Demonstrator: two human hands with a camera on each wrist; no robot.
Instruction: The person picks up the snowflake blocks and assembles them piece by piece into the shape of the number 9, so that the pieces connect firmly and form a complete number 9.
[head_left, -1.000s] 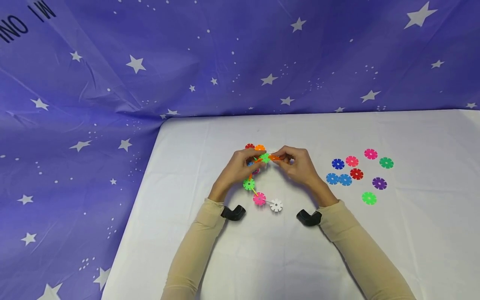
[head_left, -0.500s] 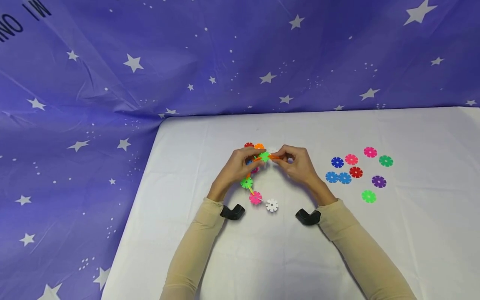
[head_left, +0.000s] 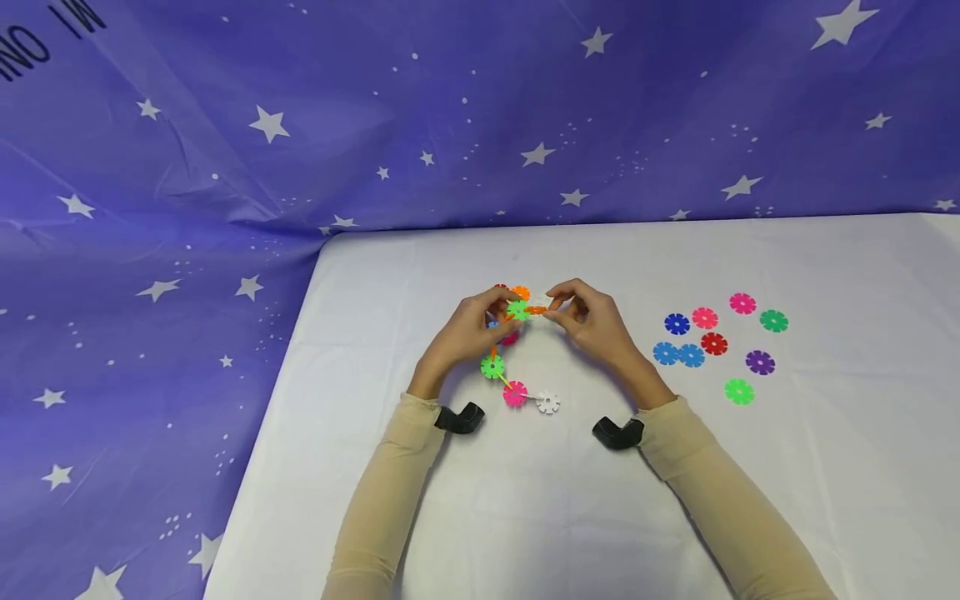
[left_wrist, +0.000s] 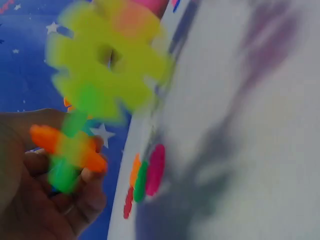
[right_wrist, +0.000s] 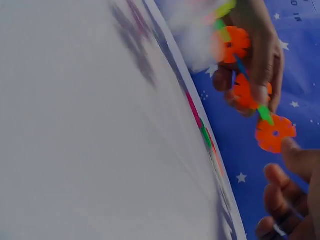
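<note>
In the head view, my left hand [head_left: 467, 329] pinches a chain of notched plastic snowflake discs near a green disc [head_left: 518, 311]. From that hand the chain hangs through a lower green disc [head_left: 492, 366] and a pink disc [head_left: 515, 393] to a white disc [head_left: 548, 402]. An orange disc [right_wrist: 276, 134] forms the other end, pointing toward my right hand [head_left: 592, 321]. The right thumb lies at this disc's edge, touching or just beside it; the other fingers are spread away from it. A blurred yellow disc [left_wrist: 107, 60] fills the upper left wrist view.
Loose discs lie on the white table [head_left: 862, 467] to the right, among them a purple disc [head_left: 760, 362], a dark blue disc [head_left: 677, 324] and a red disc [head_left: 714, 343]. More discs, including an orange one [head_left: 521, 293], lie behind the left hand. A starry blue cloth [head_left: 480, 108] hangs behind.
My right fingers have parted from the orange end disc, which they pinched before. The left hand has shifted slightly left with the chain, whose hanging end has swung a little.
</note>
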